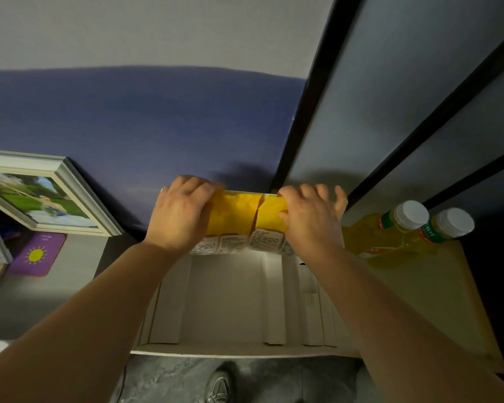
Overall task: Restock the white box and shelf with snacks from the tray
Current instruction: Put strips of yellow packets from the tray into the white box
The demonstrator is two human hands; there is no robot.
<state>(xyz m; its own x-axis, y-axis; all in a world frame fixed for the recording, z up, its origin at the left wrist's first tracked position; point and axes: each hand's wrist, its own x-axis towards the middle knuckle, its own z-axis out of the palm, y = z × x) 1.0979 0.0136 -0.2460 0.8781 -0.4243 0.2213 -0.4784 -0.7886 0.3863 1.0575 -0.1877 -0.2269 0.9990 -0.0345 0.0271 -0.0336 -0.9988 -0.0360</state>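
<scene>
head view: both hands, left (178, 212) & right (310, 218), clamped on yellow snack packs (240, 216), prob two, at far end of white box (224, 301).

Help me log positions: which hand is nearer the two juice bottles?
Right. The right hand grips the yellow snack packs just beside the juice bottles; the left hand holds the packs' far end.

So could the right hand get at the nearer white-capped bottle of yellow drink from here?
Probably yes: the white-capped bottle of yellow drink stands just beside the right hand with nothing between, though that hand now holds the yellow snack packs.
</scene>
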